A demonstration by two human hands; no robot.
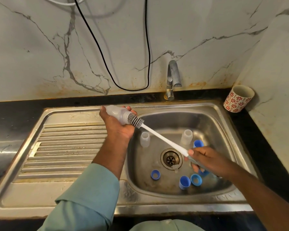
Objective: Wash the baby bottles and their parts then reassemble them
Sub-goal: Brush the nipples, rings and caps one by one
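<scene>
My left hand (pixel 118 125) grips a clear baby bottle (pixel 115 112) on its side above the left rim of the sink basin, mouth pointing right. My right hand (pixel 205 160) holds the handle of a white bottle brush (pixel 163 138). The grey bristle head (pixel 135 120) sits partly inside the bottle's mouth. Two more clear bottles (pixel 145 139) (pixel 186 136) stand upright in the basin. Blue caps and rings (pixel 155 174) (pixel 184 182) (pixel 196 179) (pixel 198 144) lie around the drain (pixel 171 158). A clear teat (pixel 175 167) rests by the drain.
The steel sink (pixel 223 117) has a ribbed draining board (pixel 68 147) on the left. A chrome tap (pixel 172 77) stands behind the basin, not running. A patterned mug (pixel 238 99) sits at the back right on the black counter. A black cable (pixel 147 47) hangs against the marble wall.
</scene>
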